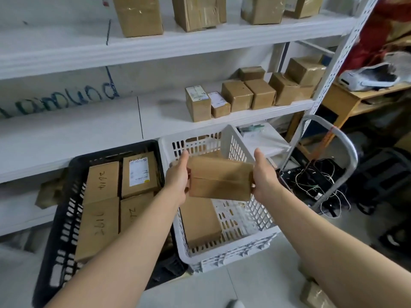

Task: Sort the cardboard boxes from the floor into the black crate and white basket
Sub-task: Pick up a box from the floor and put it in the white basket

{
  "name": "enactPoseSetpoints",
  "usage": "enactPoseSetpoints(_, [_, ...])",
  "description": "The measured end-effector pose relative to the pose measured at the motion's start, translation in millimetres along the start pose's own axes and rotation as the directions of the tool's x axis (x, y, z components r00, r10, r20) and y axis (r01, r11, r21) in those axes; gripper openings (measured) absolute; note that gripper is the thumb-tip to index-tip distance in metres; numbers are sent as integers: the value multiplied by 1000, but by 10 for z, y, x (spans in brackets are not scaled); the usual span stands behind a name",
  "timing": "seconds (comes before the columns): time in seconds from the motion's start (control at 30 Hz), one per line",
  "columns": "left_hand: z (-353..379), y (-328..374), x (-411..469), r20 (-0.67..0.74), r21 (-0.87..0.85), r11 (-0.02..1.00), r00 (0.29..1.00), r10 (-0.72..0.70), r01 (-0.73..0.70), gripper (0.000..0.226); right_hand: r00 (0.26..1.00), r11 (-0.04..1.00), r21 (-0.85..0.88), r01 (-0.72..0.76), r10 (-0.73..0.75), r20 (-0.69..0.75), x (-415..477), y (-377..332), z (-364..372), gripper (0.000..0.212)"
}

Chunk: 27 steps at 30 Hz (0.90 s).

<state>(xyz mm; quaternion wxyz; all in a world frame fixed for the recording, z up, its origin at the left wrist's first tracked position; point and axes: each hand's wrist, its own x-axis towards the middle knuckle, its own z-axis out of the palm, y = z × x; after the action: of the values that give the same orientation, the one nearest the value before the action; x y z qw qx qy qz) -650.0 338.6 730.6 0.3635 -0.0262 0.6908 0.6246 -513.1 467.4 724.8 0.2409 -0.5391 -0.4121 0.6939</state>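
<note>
**Holding position.** You are holding one cardboard box (pixel 220 178) between both hands, above the white basket (pixel 222 255) and over its far half. The left grip (pixel 178 181) is clamping the box's left end and the right grip (pixel 264 176) is clamping its right end. Each thumb is lying along the top and the fingers are curling round the end. Both grips are closed on this box and on nothing else.

**Reason for the hold.** Gripping opposite ends is probably steadying the box and leaving its underside free for lowering.

**Receiving space.** A flat box (pixel 200 221) is lying on the basket floor against the left wall, and the floor to its right is showing bare. That is likely where the held box is going. The black crate (pixel 73 174), touching the basket's left side, is carrying four boxes laid flat and packed edge to edge.

**Markings.**
- Three crate boxes are bearing handwritten digits. One string is looking like "2610", though this is uncertain.
- The fourth is carrying a white printed label (pixel 139 172) with a yellow mark. Its text is too small to read.
- Blue handwriting (pixel 66 96) on the wall is only partly legible.

**Remaining work.** A floor box (pixel 315 294) is showing at the lower right edge, apparently awaiting sorting.
</note>
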Motion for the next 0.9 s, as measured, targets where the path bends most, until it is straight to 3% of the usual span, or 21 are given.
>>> enactPoseSetpoints(0.07, [135, -107, 139, -5, 30, 999, 999, -35, 35, 62, 999, 998, -43, -41, 41, 11, 166, 16, -49, 68])
enactPoseSetpoints(0.17, [265, -253, 316, 15, 64, 997, 999, -47, 46, 53, 997, 993, -95, -71, 74, 22, 360, 51, -83, 77])
enactPoseSetpoints(0.47, [407, -549, 893, 11, 188, 967, 985, -174, 169, 24, 991, 974, -192, -116, 102, -85, 823, 200, -5, 70])
enactPoseSetpoints(0.67, [435, -828, 1202, 9, 231, 928, 953, -301, 291, 31, 980, 899, -412, -147, 78, -181, 1108, 385, 5, 61])
enactPoseSetpoints(0.9, [554, -1091, 1479, 32, 238, 892, 915, -403, 384, 31, 985, 802, -574, -164, 107, -133, 1433, 565, 26, 52])
